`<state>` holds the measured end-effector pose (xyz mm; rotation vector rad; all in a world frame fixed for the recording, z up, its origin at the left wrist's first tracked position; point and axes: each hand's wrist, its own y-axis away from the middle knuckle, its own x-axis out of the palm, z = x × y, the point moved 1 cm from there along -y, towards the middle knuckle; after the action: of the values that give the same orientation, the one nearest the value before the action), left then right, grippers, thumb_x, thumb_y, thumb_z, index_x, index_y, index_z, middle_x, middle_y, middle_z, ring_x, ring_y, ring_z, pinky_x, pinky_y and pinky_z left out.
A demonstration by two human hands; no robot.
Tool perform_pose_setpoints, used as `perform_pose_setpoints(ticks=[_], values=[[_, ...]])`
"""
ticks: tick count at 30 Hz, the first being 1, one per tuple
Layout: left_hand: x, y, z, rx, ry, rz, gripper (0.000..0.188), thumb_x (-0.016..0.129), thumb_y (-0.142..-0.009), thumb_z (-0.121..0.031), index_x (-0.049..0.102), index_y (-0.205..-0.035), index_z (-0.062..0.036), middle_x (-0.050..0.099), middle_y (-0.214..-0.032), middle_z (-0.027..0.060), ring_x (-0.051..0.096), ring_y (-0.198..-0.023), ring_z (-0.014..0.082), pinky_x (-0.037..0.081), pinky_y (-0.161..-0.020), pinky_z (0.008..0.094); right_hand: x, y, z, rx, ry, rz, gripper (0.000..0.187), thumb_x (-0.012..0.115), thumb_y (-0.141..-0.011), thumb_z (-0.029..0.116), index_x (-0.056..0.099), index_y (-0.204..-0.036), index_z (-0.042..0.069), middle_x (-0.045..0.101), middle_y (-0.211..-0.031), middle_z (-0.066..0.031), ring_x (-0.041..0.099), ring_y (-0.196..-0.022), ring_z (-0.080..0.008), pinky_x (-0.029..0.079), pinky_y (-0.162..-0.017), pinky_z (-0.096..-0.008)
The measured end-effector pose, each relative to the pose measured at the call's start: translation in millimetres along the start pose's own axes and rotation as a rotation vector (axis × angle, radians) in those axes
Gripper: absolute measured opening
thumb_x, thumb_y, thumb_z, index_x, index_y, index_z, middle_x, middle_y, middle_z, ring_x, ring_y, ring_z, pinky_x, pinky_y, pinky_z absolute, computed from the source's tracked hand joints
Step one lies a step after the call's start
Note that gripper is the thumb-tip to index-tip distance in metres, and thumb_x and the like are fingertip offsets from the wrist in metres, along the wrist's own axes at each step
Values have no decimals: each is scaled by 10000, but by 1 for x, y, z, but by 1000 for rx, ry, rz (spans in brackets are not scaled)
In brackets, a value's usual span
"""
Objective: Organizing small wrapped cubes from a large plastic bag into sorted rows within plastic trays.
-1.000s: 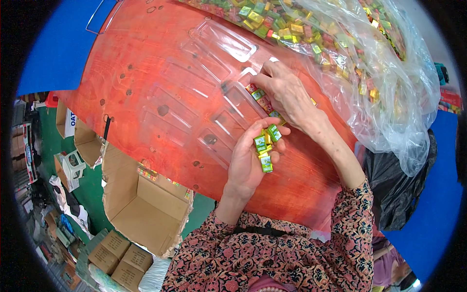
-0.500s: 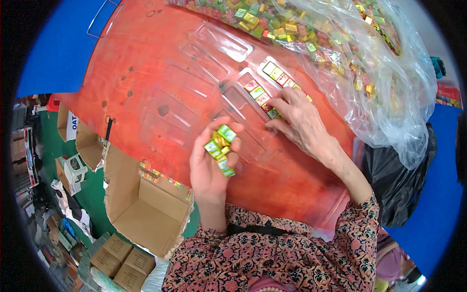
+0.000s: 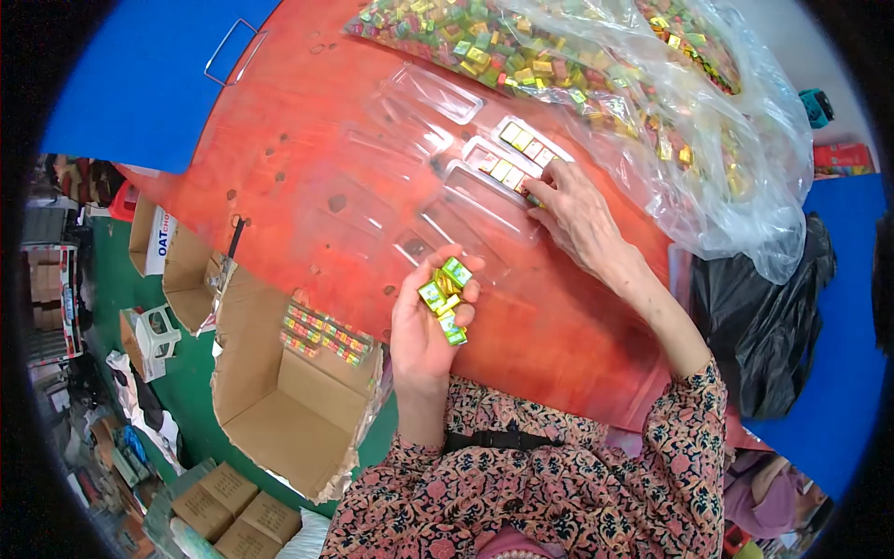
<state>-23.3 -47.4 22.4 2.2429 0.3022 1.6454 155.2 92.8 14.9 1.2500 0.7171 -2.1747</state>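
Above the table, left hand (image 3: 424, 326) cups candies (image 3: 444, 291).

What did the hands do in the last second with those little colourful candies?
The left hand drew back from the clear plastic tray toward the body, still clutching wrapped candies. The right hand slid off the rows it covered, now resting at their end. The candy bag stayed put.

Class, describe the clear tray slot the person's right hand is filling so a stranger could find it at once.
Start at the red table and find the clear plastic tray on it. The slot lies under the right hand's fingertips. It is the nearer of two slots holding small coloured packets; the others look empty.
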Motion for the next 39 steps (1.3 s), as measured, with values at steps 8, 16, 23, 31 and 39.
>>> perform_pose_setpoints(ticks=[8, 16, 23, 31, 39], values=[[0, 17, 7, 5, 20, -4, 395, 376, -954, -224, 447, -1219, 61, 538, -1125, 249, 532, -773, 234, 463, -490, 258, 2, 1, 0, 2, 33, 5, 283, 646, -739, 47, 565, -1009, 29, 505, -1041, -176, 510, -974, -355, 419, -812, -438], [3, 26, 14, -48, -11, 55, 438, 352, -962, -271, 435, -1274, 25, 544, -1171, 224, 617, -865, 239, 516, -558, 248, -17, 7, 48, -84, -312, 21, 174, 596, -826, 100, 590, -967, -2, 540, -856, -142, 553, -786, -291, 446, -662, -370], [-4, 26, 23, -118, 150, 85, 456, 362, -968, -304, 429, -1259, 40, 572, -1125, 191, 609, -980, 339, 581, -597, 357, -25, 21, 76, -171, -524, 78, 174, 594, -837, 127, 610, -948, -6, 561, -835, -119, 556, -775, -246, 444, -667, -342], [-17, 19, 28, -174, 252, 68, 463, 358, -969, -310, 430, -1250, 51, 572, -1124, 195, 604, -981, 328, 575, -693, 405, -37, 32, 85, -129, -480, 18, 180, 625, -777, 136, 607, -912, 19, 522, -869, -115, 511, -877, -285, 421, -759, -389], [6, 11, 27, -159, 453, 175, 485, 325, -972, -314, 394, -1278, 56, 556, -1151, 203, 555, -1063, 317, 478, -903, 447, -43, 38, 94, -235, -407, -125, 214, 673, -706, 76, 603, -905, 39, 526, -934, -99, 491, -914, -282, 426, -806, -382]])
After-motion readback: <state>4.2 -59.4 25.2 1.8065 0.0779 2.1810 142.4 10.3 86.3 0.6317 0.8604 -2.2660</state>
